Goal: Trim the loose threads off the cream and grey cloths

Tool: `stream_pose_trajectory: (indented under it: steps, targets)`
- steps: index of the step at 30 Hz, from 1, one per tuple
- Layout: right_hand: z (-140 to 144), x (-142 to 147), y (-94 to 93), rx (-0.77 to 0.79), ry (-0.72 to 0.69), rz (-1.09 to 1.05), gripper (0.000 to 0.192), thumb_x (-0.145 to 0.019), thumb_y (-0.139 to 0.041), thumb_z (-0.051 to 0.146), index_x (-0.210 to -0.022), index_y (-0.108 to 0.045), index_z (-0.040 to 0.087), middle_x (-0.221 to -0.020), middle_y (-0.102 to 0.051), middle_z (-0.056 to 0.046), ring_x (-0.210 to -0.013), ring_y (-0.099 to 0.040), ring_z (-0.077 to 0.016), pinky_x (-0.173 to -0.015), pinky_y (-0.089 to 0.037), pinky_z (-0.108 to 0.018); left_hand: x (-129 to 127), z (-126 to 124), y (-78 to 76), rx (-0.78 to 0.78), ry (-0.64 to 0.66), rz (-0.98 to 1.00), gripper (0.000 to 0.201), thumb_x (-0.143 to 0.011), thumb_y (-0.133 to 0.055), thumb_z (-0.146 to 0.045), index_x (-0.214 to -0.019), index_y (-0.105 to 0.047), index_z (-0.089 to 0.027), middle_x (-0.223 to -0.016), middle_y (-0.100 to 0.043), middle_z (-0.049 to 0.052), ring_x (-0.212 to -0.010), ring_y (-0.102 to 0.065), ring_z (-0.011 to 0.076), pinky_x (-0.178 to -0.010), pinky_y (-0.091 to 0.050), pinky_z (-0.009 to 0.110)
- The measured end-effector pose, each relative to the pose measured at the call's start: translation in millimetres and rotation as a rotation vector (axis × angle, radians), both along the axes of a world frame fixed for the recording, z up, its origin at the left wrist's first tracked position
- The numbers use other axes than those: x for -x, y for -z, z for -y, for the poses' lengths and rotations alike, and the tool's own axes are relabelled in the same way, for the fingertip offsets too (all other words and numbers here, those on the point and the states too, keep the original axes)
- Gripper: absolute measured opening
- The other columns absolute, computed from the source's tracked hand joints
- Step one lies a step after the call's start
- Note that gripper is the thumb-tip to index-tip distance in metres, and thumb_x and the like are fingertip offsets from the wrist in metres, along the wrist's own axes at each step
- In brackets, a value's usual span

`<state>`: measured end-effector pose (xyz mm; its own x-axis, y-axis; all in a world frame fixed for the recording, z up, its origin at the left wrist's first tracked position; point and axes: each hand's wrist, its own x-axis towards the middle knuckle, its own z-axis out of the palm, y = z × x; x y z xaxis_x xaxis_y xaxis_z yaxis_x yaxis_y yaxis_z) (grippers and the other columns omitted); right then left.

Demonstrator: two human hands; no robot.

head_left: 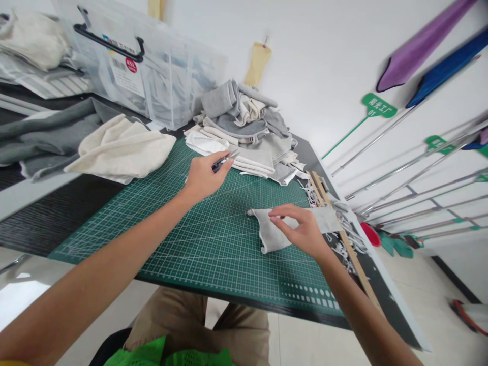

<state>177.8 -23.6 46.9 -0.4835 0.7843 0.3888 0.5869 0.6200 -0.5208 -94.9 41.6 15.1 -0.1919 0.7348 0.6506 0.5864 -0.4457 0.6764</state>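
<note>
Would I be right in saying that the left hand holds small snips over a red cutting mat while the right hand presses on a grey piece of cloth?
Not quite: the cutting mat is green, not red, as the head view shows. The rest stands: the left hand holds small snips over it, while the right hand presses on a grey piece of cloth.

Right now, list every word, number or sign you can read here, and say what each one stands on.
Green wall sign: white Chinese characters over "01", too blurred to read surely.
Red round sticker on the clear plastic bin: white digits, too small to read.
White label with barcode on the bin: print too small.
Smaller green tags by the metal rods: unreadable.
Green cutting mat: grid lines only, no legible numbers.
</note>
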Motion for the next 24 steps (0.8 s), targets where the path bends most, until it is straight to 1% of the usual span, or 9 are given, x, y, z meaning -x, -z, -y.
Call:
stream_pose_trajectory:
  steps: [2, 5, 8, 10, 13, 17, 21, 24]
  targets:
    - [17.3, -9.3, 5.8, 0.061, -0.033, 0.061, 0.009, -0.087, -0.068, 0.026, -0.092, -0.075, 0.024, -0.092, -0.074, -0.005, -0.087, -0.069, -0.0201, -0.079, -0.057, -0.037, -2.6, 2.2, -0.4, 0.000, 0.014, -0.012, 0.040, -0.091, -0.056, -0.045, -0.114, -0.074, -0.017, -0.100, -0.078, 0.007, -0.080, -0.071, 0.0183, -0.080, -0.052, 0.028]
    - [35.1, -10.7, 14.2, 0.108, -0.058, 0.210, 0.014, -0.085, -0.070, 0.026, -0.098, -0.074, 0.022, -0.098, -0.070, -0.006, -0.091, -0.067, -0.0207, -0.082, -0.055, -0.037, -6.0, 4.5, -0.7, -0.001, 0.028, -0.029, 0.041, -0.091, -0.055, -0.045, -0.114, -0.074, -0.018, -0.096, -0.078, 0.006, -0.077, -0.070, 0.0181, -0.077, -0.052, 0.028]
    - [43.2, -4.9, 22.3, 0.067, 0.002, 0.374, 0.019, -0.083, -0.072, 0.026, -0.102, -0.073, 0.020, -0.100, -0.067, -0.008, -0.094, -0.064, -0.0233, -0.082, -0.054, -0.040, -7.2, 4.8, -0.2, 0.000, 0.030, -0.043, 0.041, -0.090, -0.055, -0.047, -0.112, -0.074, -0.018, -0.089, -0.078, 0.005, -0.072, -0.068, 0.0176, -0.072, -0.051, 0.028]
    - [45.8, -1.0, 28.5, 0.056, 0.068, 0.436, 0.018, -0.085, -0.069, 0.025, -0.102, -0.071, 0.018, -0.096, -0.067, -0.008, -0.089, -0.064, -0.0231, -0.079, -0.054, -0.038, -7.1, 4.4, 0.3, -0.001, 0.030, -0.048, 0.040, -0.090, -0.055, -0.046, -0.112, -0.075, -0.019, -0.087, -0.077, 0.005, -0.069, -0.067, 0.0170, -0.070, -0.051, 0.028]
    - [50.7, 3.8, 38.0, 0.078, 0.162, 0.464, 0.011, -0.089, -0.062, 0.022, -0.096, -0.069, 0.017, -0.091, -0.065, -0.007, -0.080, -0.064, -0.0203, -0.073, -0.053, -0.034, -6.6, 4.1, 0.8, -0.002, 0.031, -0.048, 0.039, -0.090, -0.055, -0.045, -0.112, -0.075, -0.019, -0.087, -0.077, 0.005, -0.070, -0.067, 0.0168, -0.071, -0.051, 0.028]
    - [60.1, 10.9, 46.0, 0.062, 0.255, 0.503, 0.011, -0.089, -0.056, 0.019, -0.092, -0.067, 0.016, -0.089, -0.064, -0.008, -0.077, -0.065, -0.0204, -0.069, -0.051, -0.032, -7.1, 5.1, 0.3, 0.003, 0.036, -0.046, 0.038, -0.090, -0.056, -0.045, -0.113, -0.074, -0.019, -0.091, -0.078, 0.005, -0.072, -0.068, 0.0173, -0.072, -0.051, 0.028]
    - [65.5, 18.2, 48.9, 0.030, 0.347, 0.503, 0.011, -0.089, -0.055, 0.018, -0.088, -0.066, 0.017, -0.084, -0.063, -0.007, -0.074, -0.065, -0.0204, -0.064, -0.049, -0.031, -7.8, 6.1, -0.3, 0.012, 0.026, -0.061, 0.040, -0.091, -0.055, -0.045, -0.114, -0.074, -0.019, -0.094, -0.078, 0.004, -0.072, -0.068, 0.0168, -0.073, -0.051, 0.027]
    - [65.9, 21.2, 51.1, 0.015, 0.402, 0.479, 0.011, -0.088, -0.058, 0.020, -0.080, -0.065, 0.018, -0.079, -0.062, -0.007, -0.068, -0.063, -0.0195, -0.061, -0.046, -0.031, -8.0, 6.1, -0.3, 0.014, 0.023, -0.063, 0.039, -0.091, -0.056, -0.045, -0.114, -0.074, -0.019, -0.096, -0.078, 0.004, -0.073, -0.068, 0.0163, -0.072, -0.051, 0.026]
